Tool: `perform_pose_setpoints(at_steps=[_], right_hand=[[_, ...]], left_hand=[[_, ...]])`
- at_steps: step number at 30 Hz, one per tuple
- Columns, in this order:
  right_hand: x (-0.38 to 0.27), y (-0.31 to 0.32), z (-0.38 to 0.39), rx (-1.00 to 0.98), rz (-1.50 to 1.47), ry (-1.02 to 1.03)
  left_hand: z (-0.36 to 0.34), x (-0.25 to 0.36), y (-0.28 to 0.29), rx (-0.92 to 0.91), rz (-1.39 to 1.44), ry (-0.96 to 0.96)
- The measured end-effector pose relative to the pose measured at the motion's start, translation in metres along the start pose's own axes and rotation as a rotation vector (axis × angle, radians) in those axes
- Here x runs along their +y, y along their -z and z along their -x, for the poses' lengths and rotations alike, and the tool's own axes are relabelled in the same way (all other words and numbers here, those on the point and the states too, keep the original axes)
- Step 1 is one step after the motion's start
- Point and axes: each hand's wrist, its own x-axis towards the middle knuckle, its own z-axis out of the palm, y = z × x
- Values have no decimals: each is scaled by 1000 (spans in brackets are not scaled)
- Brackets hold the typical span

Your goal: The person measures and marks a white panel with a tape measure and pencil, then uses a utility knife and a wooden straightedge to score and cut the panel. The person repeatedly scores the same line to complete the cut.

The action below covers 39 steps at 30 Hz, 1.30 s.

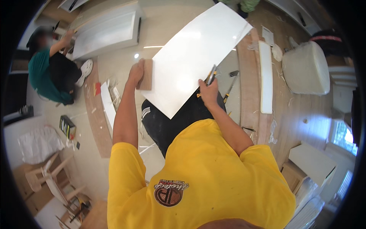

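A large white sheet (190,53) lies tilted across my lap over my dark trousers (164,137). My left hand (135,72) grips a small rectangular wooden board (145,78) at the sheet's left edge, its fingers partly hidden. My right hand (207,91) is closed around a yellow-and-black utility knife (211,76) at the sheet's right edge. Near my right hand, a long yellow-and-black tool (228,94) and a small dark object (233,73) lie on the floor.
A co-worker (47,76) crouches at left beside a white open box unit (105,36); another person's legs (240,5) show at top. Wooden planks (248,107), a white strip (265,76) and a plastic-wrapped cushion (305,68) are at right. A wooden chair frame (57,175) stands lower left.
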Motion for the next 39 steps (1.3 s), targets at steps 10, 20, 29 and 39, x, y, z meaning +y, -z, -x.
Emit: perform_pose_setpoints(at_steps=[10,20,29,39], right_hand=[[-17,4,-25,159,252,121],[-59,40,-179,-257,398,348],[-71,54,-233,-447,434,429],[103,211,-112,25,246,-48]], left_hand=[[53,9,-53,156,198,150],[134,96,-119,178,887,462],[153,140,-144,119,942,529],[181,144,-115,-49,909,461]])
